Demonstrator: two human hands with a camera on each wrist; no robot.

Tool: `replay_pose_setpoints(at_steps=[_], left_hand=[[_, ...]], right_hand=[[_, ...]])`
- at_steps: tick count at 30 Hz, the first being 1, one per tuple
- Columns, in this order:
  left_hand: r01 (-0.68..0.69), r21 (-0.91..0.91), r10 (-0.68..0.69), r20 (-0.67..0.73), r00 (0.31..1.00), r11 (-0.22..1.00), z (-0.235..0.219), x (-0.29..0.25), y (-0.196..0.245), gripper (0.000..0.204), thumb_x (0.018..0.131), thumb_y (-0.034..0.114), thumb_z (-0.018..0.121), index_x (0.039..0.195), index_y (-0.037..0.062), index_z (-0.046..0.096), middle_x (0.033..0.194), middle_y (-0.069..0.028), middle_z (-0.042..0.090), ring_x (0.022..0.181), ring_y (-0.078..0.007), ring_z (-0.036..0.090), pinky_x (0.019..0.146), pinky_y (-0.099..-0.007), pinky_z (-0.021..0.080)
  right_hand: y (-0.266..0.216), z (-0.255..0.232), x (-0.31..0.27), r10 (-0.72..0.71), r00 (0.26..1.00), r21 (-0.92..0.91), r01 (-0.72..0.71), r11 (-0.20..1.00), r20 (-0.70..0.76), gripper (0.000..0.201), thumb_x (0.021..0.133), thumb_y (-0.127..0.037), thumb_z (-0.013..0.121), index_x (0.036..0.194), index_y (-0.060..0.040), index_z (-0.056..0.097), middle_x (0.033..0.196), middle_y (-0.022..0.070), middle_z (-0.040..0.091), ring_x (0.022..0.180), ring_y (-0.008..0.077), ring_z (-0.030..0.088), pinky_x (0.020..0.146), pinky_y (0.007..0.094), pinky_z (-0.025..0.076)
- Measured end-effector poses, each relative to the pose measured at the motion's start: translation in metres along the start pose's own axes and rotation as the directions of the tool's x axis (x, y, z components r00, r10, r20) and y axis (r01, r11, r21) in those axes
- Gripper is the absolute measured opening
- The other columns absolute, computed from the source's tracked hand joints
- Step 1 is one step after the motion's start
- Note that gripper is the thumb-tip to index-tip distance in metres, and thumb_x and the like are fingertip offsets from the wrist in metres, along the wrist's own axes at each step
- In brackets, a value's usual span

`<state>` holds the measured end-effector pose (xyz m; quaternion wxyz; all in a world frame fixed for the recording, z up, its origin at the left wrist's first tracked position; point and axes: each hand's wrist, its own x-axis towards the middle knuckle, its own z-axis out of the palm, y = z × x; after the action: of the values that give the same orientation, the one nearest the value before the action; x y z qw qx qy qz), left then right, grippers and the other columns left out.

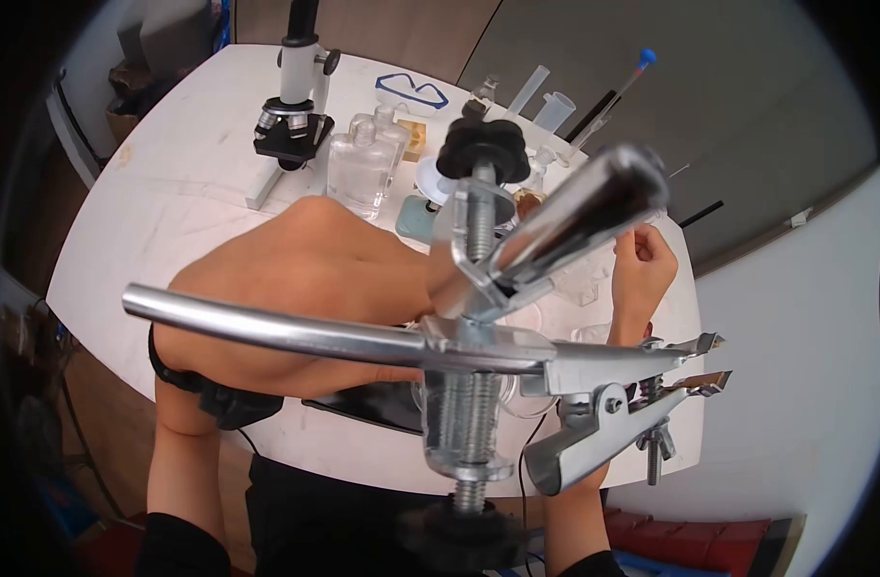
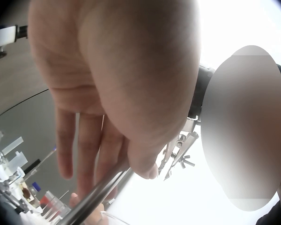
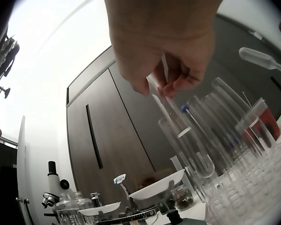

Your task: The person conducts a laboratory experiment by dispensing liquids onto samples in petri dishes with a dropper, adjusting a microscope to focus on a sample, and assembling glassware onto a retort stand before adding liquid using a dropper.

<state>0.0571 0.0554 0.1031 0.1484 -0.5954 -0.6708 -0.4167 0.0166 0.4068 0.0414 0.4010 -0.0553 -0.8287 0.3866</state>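
Note:
A metal clamp (image 1: 483,356) with a long rod and black knobs looms large in the head view. Behind it is my left hand (image 1: 305,288). In the left wrist view my left hand (image 2: 117,79) holds a shiny metal rod (image 2: 100,194) between thumb and fingers. My right hand (image 1: 644,274) is at the table's right side. From the right wrist view, my right hand (image 3: 164,51) pinches the top of a slim clear tube (image 3: 171,112) above a clear rack (image 3: 243,192) of test tubes (image 3: 225,112). The tube's lower end overlaps other glassware.
On the white table (image 1: 123,221) stand a microscope (image 1: 296,96), clear bottles (image 1: 358,173) and blue-rimmed goggles (image 1: 411,91). A balance (image 3: 154,190) with white pans stands left of the rack. A black tray-like object (image 1: 372,415) lies near the front edge.

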Motion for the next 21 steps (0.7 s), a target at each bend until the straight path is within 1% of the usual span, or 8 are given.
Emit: replay_pose_setpoints(at_steps=[4, 6, 10, 13, 16, 18, 19, 21], left_hand=[[0.002, -0.02, -0.002, 0.01, 1.0, 1.0, 0.003, 0.005, 0.002, 0.025, 0.085, 0.023, 0.07, 0.088, -0.0003, 0.062, 0.069, -0.0136, 0.061, 0.06, -0.0343, 0.061, 0.055, -0.0404, 0.047], [0.001, -0.032, -0.001, 0.012, 1.0, 0.999, 0.003, 0.006, -0.001, 0.025, 0.085, 0.023, 0.07, 0.087, -0.0002, 0.062, 0.068, -0.0136, 0.06, 0.06, -0.0343, 0.061, 0.055, -0.0405, 0.047], [-0.001, -0.056, 0.002, 0.016, 1.0, 0.998, 0.004, 0.009, -0.002, 0.024, 0.086, 0.023, 0.07, 0.087, -0.0002, 0.062, 0.068, -0.0135, 0.06, 0.06, -0.0343, 0.061, 0.055, -0.0406, 0.047], [0.007, -0.074, -0.006, 0.017, 1.0, 0.997, 0.003, 0.002, -0.001, 0.024, 0.086, 0.022, 0.07, 0.087, -0.0002, 0.061, 0.068, -0.0134, 0.06, 0.06, -0.0343, 0.061, 0.054, -0.0407, 0.046], [0.011, -0.093, -0.009, 0.016, 1.0, 0.996, -0.001, 0.003, -0.007, 0.024, 0.086, 0.022, 0.069, 0.087, -0.0001, 0.061, 0.068, -0.0134, 0.059, 0.06, -0.0344, 0.06, 0.054, -0.0408, 0.046], [0.009, -0.105, -0.008, 0.015, 1.0, 0.994, -0.003, 0.0, -0.01, 0.024, 0.086, 0.022, 0.069, 0.087, -0.0001, 0.061, 0.068, -0.0133, 0.059, 0.06, -0.0344, 0.06, 0.054, -0.0409, 0.046], [0.008, -0.111, -0.006, 0.014, 1.0, 0.994, -0.008, -0.002, -0.016, 0.024, 0.086, 0.022, 0.069, 0.087, -0.0001, 0.061, 0.067, -0.0133, 0.059, 0.06, -0.0344, 0.06, 0.054, -0.0409, 0.046], [0.006, -0.122, -0.005, 0.012, 1.0, 0.993, -0.011, -0.006, -0.019, 0.024, 0.086, 0.022, 0.069, 0.087, -0.0001, 0.061, 0.067, -0.0133, 0.059, 0.06, -0.0344, 0.06, 0.054, -0.041, 0.046]], right_hand=[[0.002, -0.002, 0.0, 0.027, 0.996, 0.027, -0.029, 0.999, 0.08, 0.022, 0.087, -0.016, 0.075, 0.08, 0.0034, 0.068, 0.069, 0.0028, 0.065, 0.061, 0.008, 0.057, 0.06, 0.022, 0.047], [0.0, -0.002, 0.0, 0.027, 0.991, -0.056, -0.02, 0.998, 0.132, 0.021, 0.086, -0.015, 0.076, 0.08, 0.0038, 0.068, 0.07, 0.0043, 0.066, 0.06, 0.0081, 0.058, 0.06, 0.0229, 0.048], [0.003, -0.007, 0.0, 0.063, 0.985, -0.108, -0.046, 0.993, 0.162, 0.018, 0.083, -0.011, 0.077, 0.08, 0.0038, 0.067, 0.072, 0.0059, 0.068, 0.06, 0.0088, 0.061, 0.06, 0.0236, 0.049], [0.0, -0.008, 0.0, 0.015, 0.982, -0.122, 0.009, 0.992, 0.187, 0.016, 0.08, -0.007, 0.079, 0.083, 0.0034, 0.067, 0.076, 0.0067, 0.069, 0.061, 0.0092, 0.063, 0.06, 0.024, 0.049], [-0.004, -0.008, -0.001, 0.057, 0.979, -0.166, -0.024, 0.986, 0.195, 0.017, 0.078, -0.002, 0.078, 0.089, 0.0034, 0.066, 0.08, 0.0081, 0.07, 0.062, 0.0104, 0.065, 0.06, 0.0236, 0.049], [-0.005, -0.006, -0.001, 0.091, 0.977, -0.103, -0.072, 0.992, 0.195, 0.022, 0.077, 0.001, 0.077, 0.096, 0.0038, 0.064, 0.082, 0.0099, 0.071, 0.063, 0.011, 0.065, 0.06, 0.0224, 0.05], [-0.007, -0.006, -0.002, 0.091, 0.977, -0.104, -0.071, 0.992, 0.195, 0.022, 0.077, 0.001, 0.077, 0.096, 0.0038, 0.064, 0.082, 0.0099, 0.071, 0.063, 0.011, 0.065, 0.06, 0.0224, 0.05], [-0.012, -0.005, -0.003, 0.093, 0.975, -0.167, -0.06, 0.984, 0.201, 0.027, 0.078, 0.004, 0.075, 0.101, 0.0044, 0.062, 0.084, 0.0121, 0.072, 0.064, 0.012, 0.067, 0.062, 0.0221, 0.052]])
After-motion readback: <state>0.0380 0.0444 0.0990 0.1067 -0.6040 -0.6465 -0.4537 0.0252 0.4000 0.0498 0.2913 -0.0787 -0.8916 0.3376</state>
